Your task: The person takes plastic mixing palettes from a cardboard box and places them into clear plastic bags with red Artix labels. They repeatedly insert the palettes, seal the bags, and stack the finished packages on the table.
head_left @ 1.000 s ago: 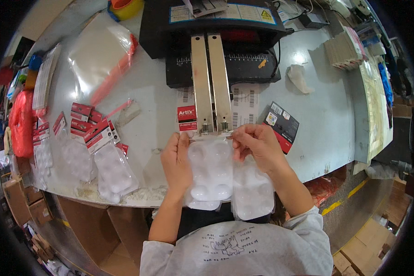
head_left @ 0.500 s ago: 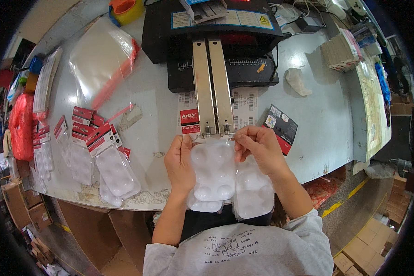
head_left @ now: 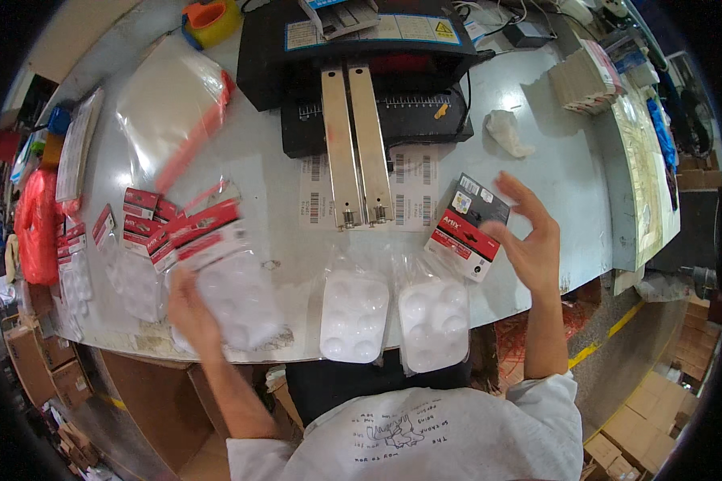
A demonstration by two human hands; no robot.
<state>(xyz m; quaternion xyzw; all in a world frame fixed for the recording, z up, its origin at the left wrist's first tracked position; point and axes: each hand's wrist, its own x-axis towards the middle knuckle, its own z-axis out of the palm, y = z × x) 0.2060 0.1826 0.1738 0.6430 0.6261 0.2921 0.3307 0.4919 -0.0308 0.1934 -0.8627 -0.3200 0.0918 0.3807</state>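
Observation:
At the left my left hand, smeared by motion, pinches the edge of a bagged white paint palette with a red header card. It is over a pile of similar packs. My right hand has thumb and fingers spread, its thumb by the black-and-red header cards; no card is seen lifted. Between my hands, two bagged white palettes, one left and one right, lie at the table's near edge with clear bag tops toward the machine.
A black machine with two metal rails stands at the far middle, over barcode label sheets. Clear bags lie far left by a tape roll. Crumpled plastic and stacked cards are at right.
Both hands have left the rail ends. My left hand has carried a carded palette pack left to the pile; my right hand has moved right to the header cards and opened.

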